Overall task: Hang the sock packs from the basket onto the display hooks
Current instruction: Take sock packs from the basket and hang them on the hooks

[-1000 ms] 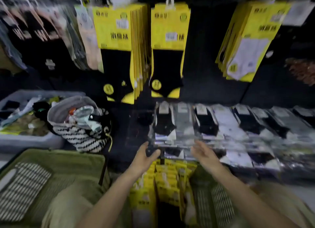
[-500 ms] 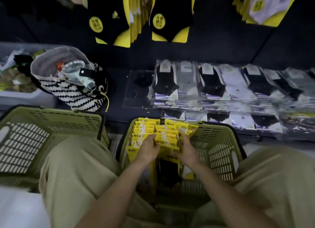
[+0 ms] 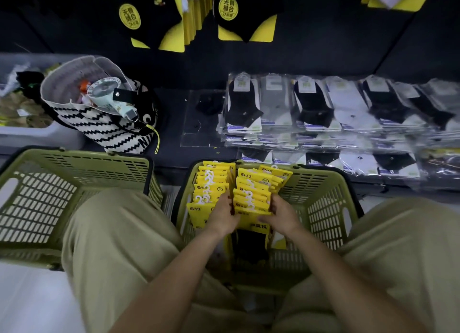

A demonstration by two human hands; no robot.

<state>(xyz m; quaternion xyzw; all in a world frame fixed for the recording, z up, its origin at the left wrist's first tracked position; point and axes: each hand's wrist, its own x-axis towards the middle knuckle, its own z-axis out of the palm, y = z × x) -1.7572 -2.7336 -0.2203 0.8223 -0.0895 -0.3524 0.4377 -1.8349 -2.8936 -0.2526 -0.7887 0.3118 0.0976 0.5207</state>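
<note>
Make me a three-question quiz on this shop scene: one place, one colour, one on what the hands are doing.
1. Where is the zigzag bag? A) in a basket B) on the shelf, left of the clear-wrapped socks C) on a hook
2. What colour are the sock packs in the basket? A) yellow B) red C) blue
3. What are the left hand and right hand doing? A) hanging idle B) one reaches for a hook C) both grip a stack of packs
Answers: B, it sits on the dark shelf beside them; A, their cards are bright yellow; C, both clasp one stack.
</note>
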